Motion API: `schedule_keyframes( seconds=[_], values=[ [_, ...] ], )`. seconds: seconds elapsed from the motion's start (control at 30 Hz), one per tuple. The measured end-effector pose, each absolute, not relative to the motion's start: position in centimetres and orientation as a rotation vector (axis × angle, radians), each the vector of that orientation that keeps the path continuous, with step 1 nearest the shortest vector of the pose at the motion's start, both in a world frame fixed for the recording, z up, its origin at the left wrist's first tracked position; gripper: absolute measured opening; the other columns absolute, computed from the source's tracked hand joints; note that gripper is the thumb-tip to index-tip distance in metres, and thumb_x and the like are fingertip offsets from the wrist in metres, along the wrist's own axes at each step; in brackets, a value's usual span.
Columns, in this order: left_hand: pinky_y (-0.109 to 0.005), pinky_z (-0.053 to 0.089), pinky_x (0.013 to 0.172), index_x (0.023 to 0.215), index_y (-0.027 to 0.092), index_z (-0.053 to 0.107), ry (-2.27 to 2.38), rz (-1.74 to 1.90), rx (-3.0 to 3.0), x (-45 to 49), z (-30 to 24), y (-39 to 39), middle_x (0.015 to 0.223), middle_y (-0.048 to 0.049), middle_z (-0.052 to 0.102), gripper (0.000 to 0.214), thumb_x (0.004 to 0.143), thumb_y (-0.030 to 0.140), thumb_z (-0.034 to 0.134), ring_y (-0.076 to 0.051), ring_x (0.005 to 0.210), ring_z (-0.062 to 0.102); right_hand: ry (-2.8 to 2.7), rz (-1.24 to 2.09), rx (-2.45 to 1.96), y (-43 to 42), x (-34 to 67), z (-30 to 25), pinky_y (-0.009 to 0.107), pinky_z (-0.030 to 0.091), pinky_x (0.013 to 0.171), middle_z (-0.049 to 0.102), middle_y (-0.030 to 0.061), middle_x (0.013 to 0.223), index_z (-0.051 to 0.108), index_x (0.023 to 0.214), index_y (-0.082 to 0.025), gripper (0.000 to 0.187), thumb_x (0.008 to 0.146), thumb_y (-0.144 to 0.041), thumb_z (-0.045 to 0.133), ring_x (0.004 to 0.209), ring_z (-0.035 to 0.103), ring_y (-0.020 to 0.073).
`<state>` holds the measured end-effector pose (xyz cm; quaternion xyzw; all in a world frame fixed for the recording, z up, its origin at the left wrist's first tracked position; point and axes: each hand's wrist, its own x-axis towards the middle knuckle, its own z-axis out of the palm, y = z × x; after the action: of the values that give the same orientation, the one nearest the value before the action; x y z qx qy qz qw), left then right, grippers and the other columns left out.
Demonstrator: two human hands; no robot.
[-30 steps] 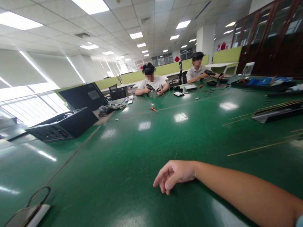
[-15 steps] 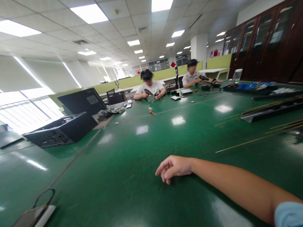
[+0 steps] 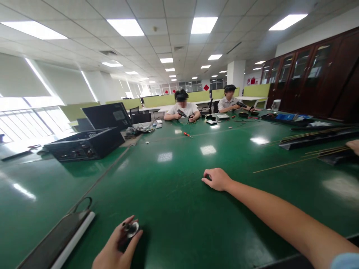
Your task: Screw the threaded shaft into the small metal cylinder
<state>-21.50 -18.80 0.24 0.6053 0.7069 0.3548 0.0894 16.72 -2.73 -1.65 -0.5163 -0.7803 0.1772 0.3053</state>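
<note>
My left hand (image 3: 113,252) is at the bottom edge. Its thumb and fingers are closed round a small dark object with a round silver top (image 3: 130,228), just above the green table (image 3: 168,194). My right hand (image 3: 217,179) is stretched out ahead and rests on the table. Its fingers are curled down, with a small dark spot under the fingertips that I cannot make out.
A dark flat case with a white edge and a cord loop (image 3: 60,239) lies near left. Black computer cases (image 3: 86,144) stand at the left. Thin rods and black rails (image 3: 314,138) lie right, beside another person's hand (image 3: 353,146). Two people (image 3: 182,108) work with tools at the far end.
My left hand has come into view holding the small silver-topped object. My right hand has slid forward and curled its fingers down. The view has tilted down and turned slightly right.
</note>
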Motion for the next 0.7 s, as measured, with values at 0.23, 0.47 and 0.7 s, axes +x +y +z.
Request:
schedule_keyframes(
  seconds=[0.23,0.47,0.7],
  values=[
    [-0.040,0.055,0.088,0.107,0.023,0.070,1.434,0.970,2.136,-11.4,5.1,-13.1,0.103,-0.0043,0.075,0.030,0.079,0.033,0.071,-0.026,0.094,0.071,-1.845,0.658,-1.403,-3.1,16.9,-2.9,0.044,0.055,0.089,0.061,0.0100,0.125,0.060,0.124,-0.017,0.032,0.097,-0.034,0.060,0.105,0.064,0.0236],
    [-0.035,0.054,0.085,0.103,0.024,0.074,1.121,0.908,2.300,-6.0,3.7,-6.5,0.097,-0.0038,0.072,0.031,0.073,0.017,0.078,-0.023,0.092,0.067,-1.608,0.865,-1.156,-4.2,15.7,-3.5,0.030,0.054,0.065,0.069,0.0061,0.088,0.066,0.113,-0.011,0.044,0.100,-0.048,0.046,0.068,0.065,0.0161],
    [-0.034,0.053,0.084,0.108,0.021,0.067,1.038,0.955,2.273,-6.3,0.9,-3.7,0.102,-0.0039,0.071,0.039,0.072,0.010,0.077,-0.021,0.093,0.066,-1.625,0.910,-1.021,-4.3,15.5,-3.2,0.027,0.047,0.062,0.065,0.0026,0.072,0.071,0.103,-0.015,0.054,0.097,-0.058,0.039,0.059,0.057,0.0138]
  ],
)
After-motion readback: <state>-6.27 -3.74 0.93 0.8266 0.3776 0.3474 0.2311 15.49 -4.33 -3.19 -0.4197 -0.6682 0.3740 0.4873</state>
